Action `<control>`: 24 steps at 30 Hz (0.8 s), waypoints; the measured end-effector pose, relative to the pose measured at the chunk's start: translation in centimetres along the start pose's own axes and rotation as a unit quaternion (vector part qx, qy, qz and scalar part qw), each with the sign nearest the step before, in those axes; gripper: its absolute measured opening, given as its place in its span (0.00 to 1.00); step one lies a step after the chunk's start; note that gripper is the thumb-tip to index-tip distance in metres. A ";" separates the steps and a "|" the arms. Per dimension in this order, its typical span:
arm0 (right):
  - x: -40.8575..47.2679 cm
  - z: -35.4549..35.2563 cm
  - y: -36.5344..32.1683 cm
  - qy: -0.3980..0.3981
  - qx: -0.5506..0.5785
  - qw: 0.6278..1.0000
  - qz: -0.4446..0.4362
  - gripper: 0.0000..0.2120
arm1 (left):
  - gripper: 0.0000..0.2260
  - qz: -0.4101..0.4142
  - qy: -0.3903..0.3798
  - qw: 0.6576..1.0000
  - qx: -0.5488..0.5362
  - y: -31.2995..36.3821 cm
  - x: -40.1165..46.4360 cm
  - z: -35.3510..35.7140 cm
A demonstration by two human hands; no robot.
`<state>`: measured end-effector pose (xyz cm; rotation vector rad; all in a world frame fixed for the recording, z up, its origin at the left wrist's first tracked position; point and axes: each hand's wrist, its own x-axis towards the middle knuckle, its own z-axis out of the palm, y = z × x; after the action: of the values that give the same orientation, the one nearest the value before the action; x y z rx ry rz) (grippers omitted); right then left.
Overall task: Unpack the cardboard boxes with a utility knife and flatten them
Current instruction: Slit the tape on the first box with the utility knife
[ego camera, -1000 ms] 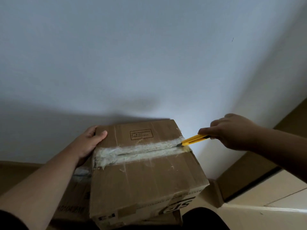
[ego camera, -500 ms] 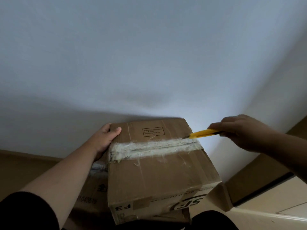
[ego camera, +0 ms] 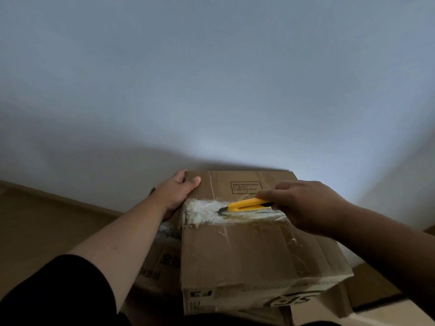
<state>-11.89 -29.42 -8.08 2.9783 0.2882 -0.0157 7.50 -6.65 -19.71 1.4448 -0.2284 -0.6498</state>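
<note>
Plain pale wall (ego camera: pixel 211 78) filling most of the view, dim light, dark shadow low on it, brown floor (ego camera: pixel 47 227) below the wall at left

A cardboard box (ego camera: pixel 254 252) sat in front of a pale wall (ego camera: pixel 211 78), on top of other cardboard (ego camera: pixel 160 267). A strip of whitish, crinkled tape (ego camera: pixel 204 211) ran left to right across the box's top. The left hand (ego camera: pixel 177 192) gripped the far left corner, thumb on top. The right hand (ego camera: pixel 303 205) was closed around a yellow utility knife (ego camera: pixel 244 205), its dark tip pointing left and resting on the tape. A printed label (ego camera: pixel 246 187) lay on the far flap, just beyond the knife.
</note>
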 end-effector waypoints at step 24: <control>-3.2 -4.9 3.3 -0.121 -0.185 0.975 0.015 0.27 | 0.11 0.006 -0.005 1.000 -0.011 0.2 -0.1 0.0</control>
<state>-14.40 -32.52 -2.64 2.5759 0.1920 -0.2866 7.41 -6.61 -19.51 1.4178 -0.2381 -0.6482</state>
